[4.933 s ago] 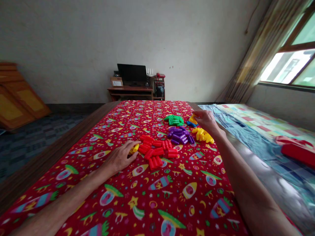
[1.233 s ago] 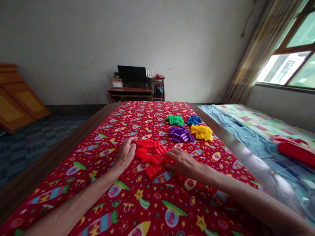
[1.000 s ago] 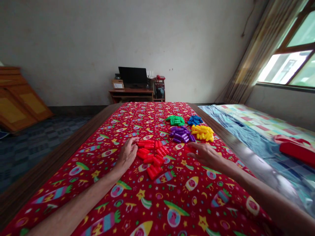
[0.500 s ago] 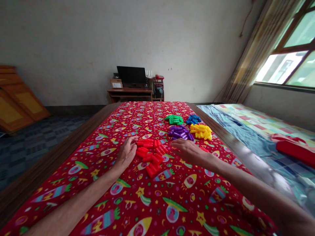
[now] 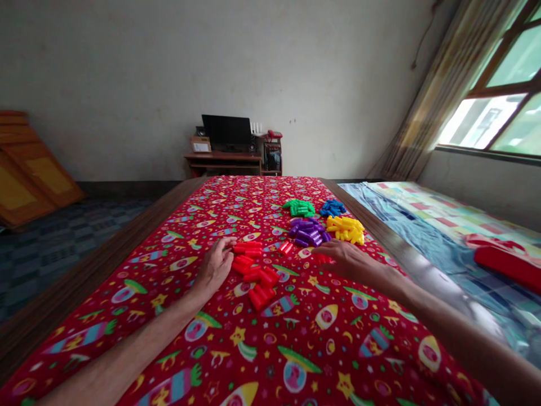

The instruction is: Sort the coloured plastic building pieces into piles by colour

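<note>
On the red rocket-print cloth (image 5: 291, 361), my left hand (image 5: 216, 262) rests at the left edge of a loose group of short, ribbed red plastic pieces (image 5: 253, 265). Its fingers are loosely bent, fingertips by the nearest pieces, with nothing seen in its grasp. Farther right, my right hand (image 5: 349, 259) is palm down and slightly blurred, its fingers curled over some red pieces (image 5: 323, 258). What lies under the palm is hidden. Between the hands sits a small red bit (image 5: 285, 248). Just beyond my right hand are a purple pile (image 5: 307, 231) and a yellow pile (image 5: 345, 229).
Green pieces (image 5: 300, 207) and blue pieces (image 5: 332, 208) lie in separate piles farther back. A bed with a checked sheet (image 5: 426, 208) adjoins the table's right side. A monitor (image 5: 227, 132) stands on a desk (image 5: 224, 159) against the far wall.
My right hand has moved right, with red pieces under its fingers. Red pieces have left the right side of the group, and one small bit now lies apart. My left hand has barely moved.
</note>
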{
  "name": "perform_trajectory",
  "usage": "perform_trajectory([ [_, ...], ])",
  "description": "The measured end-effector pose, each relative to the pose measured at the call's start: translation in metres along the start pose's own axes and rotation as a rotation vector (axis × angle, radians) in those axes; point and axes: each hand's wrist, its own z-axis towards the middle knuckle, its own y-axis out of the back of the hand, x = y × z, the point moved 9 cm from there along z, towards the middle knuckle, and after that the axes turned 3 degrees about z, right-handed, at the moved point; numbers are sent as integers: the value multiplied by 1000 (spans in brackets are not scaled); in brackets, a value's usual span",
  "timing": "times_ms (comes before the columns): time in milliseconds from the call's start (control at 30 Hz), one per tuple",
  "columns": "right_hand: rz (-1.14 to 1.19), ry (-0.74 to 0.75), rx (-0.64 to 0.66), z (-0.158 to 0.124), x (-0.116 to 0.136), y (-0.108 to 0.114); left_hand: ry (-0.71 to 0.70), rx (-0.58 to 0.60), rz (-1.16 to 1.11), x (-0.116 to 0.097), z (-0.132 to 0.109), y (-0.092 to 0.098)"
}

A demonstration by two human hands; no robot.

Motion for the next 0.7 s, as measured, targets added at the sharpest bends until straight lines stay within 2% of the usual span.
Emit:
perform_trajectory([
  [67, -20, -44, 39, -17, -18, 5, -8, -1, 9, -2, -1, 0],
  [167, 21, -6, 93, -31, -27, 9, -11, 11, 25, -4, -2, 0],
  [267, 69, -23, 17, -26, -40, 29, -8, 15, 16, -6, -2, 0],
  [367, 18, -172, -157, -7, -80, 58, -1, 8, 12, -5, -2, 1],
  [433, -20, -287, -206, 13, -116, 69, 5, -1, 16, -3, -2, 2],
  [500, -49, -340, -187, 38, -149, 70, 18, -2, 11, -1, -3, 2],
  [600, -125, -316, -102, 77, -184, 62, 39, 0, 2, 4, -3, 3],
  [700, -167, -417, 56, 100, -219, 46, 49, 9, 3, 6, -3, 4],
])
